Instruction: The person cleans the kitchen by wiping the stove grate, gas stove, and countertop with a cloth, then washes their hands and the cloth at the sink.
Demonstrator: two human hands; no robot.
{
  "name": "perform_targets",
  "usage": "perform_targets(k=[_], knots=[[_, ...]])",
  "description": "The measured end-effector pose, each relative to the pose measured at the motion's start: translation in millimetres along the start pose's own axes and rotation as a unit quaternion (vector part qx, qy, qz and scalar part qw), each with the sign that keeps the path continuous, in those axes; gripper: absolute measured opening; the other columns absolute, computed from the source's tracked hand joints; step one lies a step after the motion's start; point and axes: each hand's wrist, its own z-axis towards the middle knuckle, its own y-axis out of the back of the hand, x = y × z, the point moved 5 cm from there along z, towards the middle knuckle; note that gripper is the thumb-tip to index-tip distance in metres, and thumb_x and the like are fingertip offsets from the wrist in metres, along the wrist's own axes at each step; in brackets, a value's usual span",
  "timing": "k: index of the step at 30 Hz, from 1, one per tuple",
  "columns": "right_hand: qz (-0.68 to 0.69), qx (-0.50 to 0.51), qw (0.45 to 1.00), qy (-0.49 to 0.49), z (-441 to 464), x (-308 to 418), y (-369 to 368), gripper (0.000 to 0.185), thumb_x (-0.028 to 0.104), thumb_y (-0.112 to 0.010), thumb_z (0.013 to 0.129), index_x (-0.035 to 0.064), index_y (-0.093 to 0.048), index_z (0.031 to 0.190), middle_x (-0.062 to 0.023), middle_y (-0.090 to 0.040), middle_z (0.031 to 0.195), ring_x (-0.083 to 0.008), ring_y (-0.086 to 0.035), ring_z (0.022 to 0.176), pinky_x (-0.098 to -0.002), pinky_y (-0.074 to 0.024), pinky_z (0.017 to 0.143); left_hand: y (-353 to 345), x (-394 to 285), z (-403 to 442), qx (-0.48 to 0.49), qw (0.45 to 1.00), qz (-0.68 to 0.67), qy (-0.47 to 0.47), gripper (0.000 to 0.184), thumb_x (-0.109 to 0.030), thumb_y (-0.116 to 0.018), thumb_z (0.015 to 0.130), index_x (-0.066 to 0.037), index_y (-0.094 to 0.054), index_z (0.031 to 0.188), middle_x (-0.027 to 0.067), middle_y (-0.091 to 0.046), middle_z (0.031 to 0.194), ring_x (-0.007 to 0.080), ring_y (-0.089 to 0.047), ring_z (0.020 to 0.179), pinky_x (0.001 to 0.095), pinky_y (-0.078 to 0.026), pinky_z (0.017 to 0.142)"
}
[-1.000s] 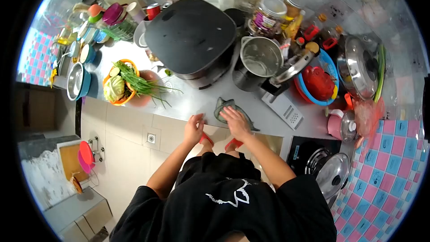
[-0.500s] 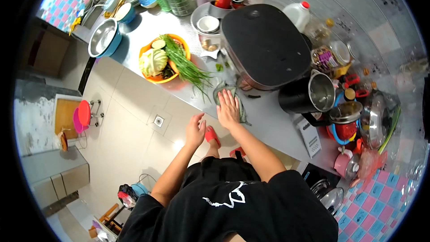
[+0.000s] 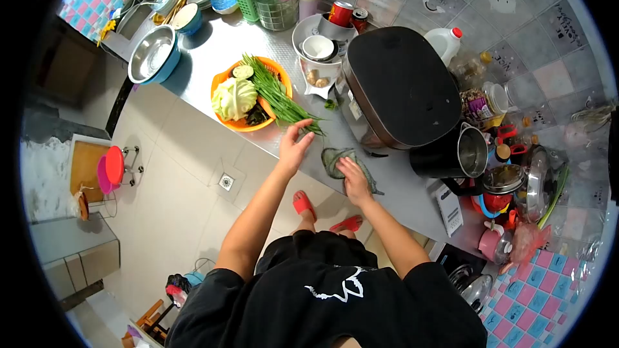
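My right hand [image 3: 353, 182] rests on a crumpled dark green cloth [image 3: 363, 166] on the metal counter, its fingers stretched over the near edge of the cloth. My left hand [image 3: 294, 148] reaches to the tips of the long green chives [image 3: 276, 95], fingers apart and slightly curved; whether they touch the chives I cannot tell. The chives hang over the side of an orange basket [image 3: 242, 125], which also holds a pale cabbage [image 3: 234, 98], a cut green vegetable piece [image 3: 243, 72] and some dark leaves.
A large black-lidded appliance [image 3: 403, 84] stands behind the cloth, with a black pot [image 3: 442, 154] and a grater [image 3: 449, 209] to the right. A steel bowl [image 3: 153, 55] sits at the left counter edge. White bowls [image 3: 318, 48] and a red can [image 3: 341, 13] stand at the back.
My left hand has risen from beside the counter to the chive tips. My right hand has drawn back toward the near edge of the cloth. The camera view has shifted.
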Motion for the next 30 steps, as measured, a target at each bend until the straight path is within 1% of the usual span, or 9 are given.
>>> perform_targets(k=[1,8,11,12,13,14,21,25,30], knots=[[-0.006,-0.059,0.997,-0.053,5.7,-1.7,2.8,0.054,-0.012,-0.045,0.066,0.0058,-0.054,0.116,-0.0157,-0.048,0.125,-0.0325,-0.041,0.121,-0.0379,-0.0336,0.100,2.1,-5.7,6.0,-0.023,0.985,-0.170,0.029,0.042,-0.014,-0.062,0.078,-0.004,-0.052,0.117,0.0064,-0.052,0.115,0.0178,-0.049,0.103,0.0307,-0.037,0.092],[0.102,-0.089,0.990,-0.046,109.0,-1.0,-49.0,0.047,-0.001,-0.048,0.082,0.0048,-0.041,0.128,-0.0116,-0.034,0.139,-0.0266,-0.034,0.127,-0.0334,-0.0279,0.103,26.5,-27.3,48.3,-0.034,0.968,-0.245,0.038,0.047,-0.012,-0.053,0.084,-0.001,-0.041,0.128,0.0069,-0.049,0.119,0.0142,-0.047,0.104,0.0275,-0.035,0.091],[0.595,-0.151,0.725,-0.313,160.7,2.3,-75.0,0.048,0.002,-0.047,0.083,0.0095,-0.041,0.130,-0.0135,-0.034,0.138,-0.0285,-0.028,0.129,-0.0328,-0.0264,0.104,37.8,-34.0,60.5,-0.052,0.958,-0.277,0.058,0.051,-0.011,-0.051,0.085,-0.002,-0.036,0.132,0.0074,-0.050,0.117,0.0143,-0.050,0.100,0.0276,-0.040,0.087],[0.597,-0.151,0.723,-0.313,165.5,6.2,-75.9,0.048,0.002,-0.047,0.083,0.0095,-0.041,0.130,-0.0135,-0.034,0.138,-0.0285,-0.028,0.129,-0.0328,-0.0264,0.104,39.3,-36.8,62.3,-0.054,0.956,-0.281,0.068,0.051,-0.010,-0.051,0.085,-0.003,-0.035,0.133,0.0072,-0.050,0.117,0.0144,-0.050,0.101,0.0276,-0.041,0.086],[0.259,-0.113,0.932,-0.227,169.1,13.9,-72.9,0.048,0.006,-0.048,0.082,0.0085,-0.041,0.130,-0.0115,-0.033,0.139,-0.0263,-0.028,0.130,-0.0348,-0.0237,0.106,43.8,-33.5,59.5,-0.060,0.953,-0.285,0.086,0.051,-0.010,-0.051,0.086,-0.003,-0.034,0.134,0.0071,-0.050,0.117,0.0145,-0.050,0.102,0.0277,-0.041,0.086],[-0.123,-0.059,0.986,-0.095,174.6,27.9,-73.0,0.049,0.009,-0.050,0.082,0.0075,-0.041,0.130,-0.0095,-0.032,0.140,-0.0241,-0.028,0.130,-0.0369,-0.0210,0.107,44.9,-31.2,60.8,-0.060,0.950,-0.294,0.087,0.050,-0.009,-0.052,0.085,-0.003,-0.036,0.133,0.0069,-0.051,0.116,0.0143,-0.049,0.102,0.0266,-0.040,0.087],[-0.042,0.092,0.995,0.016,77.3,20.5,-54.0,0.048,0.003,-0.053,0.074,0.0125,-0.050,0.121,-0.0067,-0.039,0.136,-0.0257,-0.030,0.129,-0.0429,-0.0218,0.107,12.5,-31.1,47.4,0.104,0.951,0.285,-0.060,0.032,-0.009,-0.051,0.076,-0.005,-0.061,0.107,0.0148,-0.062,0.095,0.0268,-0.056,0.094,0.0339,-0.043,0.084],[-0.056,0.071,0.996,-0.020,54.9,10.5,-30.1,0.049,0.001,-0.054,0.071,0.0122,-0.052,0.119,-0.0075,-0.042,0.133,-0.0276,-0.033,0.126,-0.0431,-0.0257,0.105,-25.5,20.4,56.2,0.136,0.927,0.349,0.018,0.033,-0.010,-0.050,0.075,-0.008,-0.061,0.106,0.0191,-0.059,0.101,0.0345,-0.052,0.096,0.0415,-0.041,0.085],[-0.048,0.054,0.997,-0.024,60.7,18.2,-24.7,0.049,-0.001,-0.055,0.068,0.0104,-0.054,0.116,-0.0088,-0.047,0.126,-0.0289,-0.036,0.123,-0.0437,-0.0279,0.103,-57.1,61.1,80.0,-0.006,0.860,0.486,-0.158,0.032,-0.014,-0.052,0.079,-0.013,-0.058,0.110,0.0169,-0.050,0.112,0.0359,-0.047,0.100,0.0441,-0.040,0.084]])
